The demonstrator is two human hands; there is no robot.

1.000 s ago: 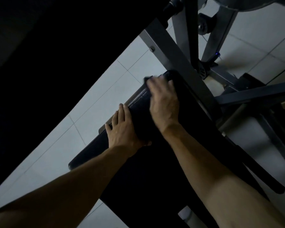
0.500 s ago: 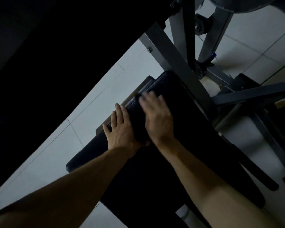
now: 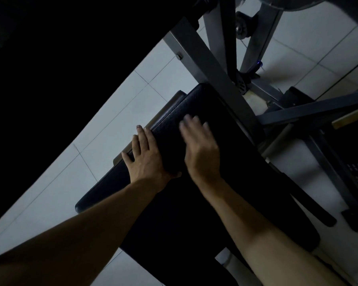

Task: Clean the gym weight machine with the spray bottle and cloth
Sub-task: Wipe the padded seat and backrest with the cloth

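Dim all round, with pale floor tiles running beneath the weight machine and a large black mass blocking the upper left. Looking down on the machine's black back pad, slanted from lower left to upper right, its far end tucked against a grey frame bar. Below it, a wider black seat pad.

Left hand: extends from the lower left on a bare, straight forearm. Rests on the back pad's left edge, close to where the two pads meet. Fingers straight and close together, laid along the pad's side and pointing up its edge. Thumb spread onto the pad's top face. Braces loosely against that edge, gripping nothing else.

Right hand: extends from the lower right, palm down on the back pad's top face, just beside the left hand's thumb. Fingers spread and roughly straight, smeared by blur, pointing toward the pad's far end. Cannot tell whether a cloth lies under the palm: too dark and too blurred.

Beyond the pad's far end, crossing grey struts and a small black roller above the tiles.
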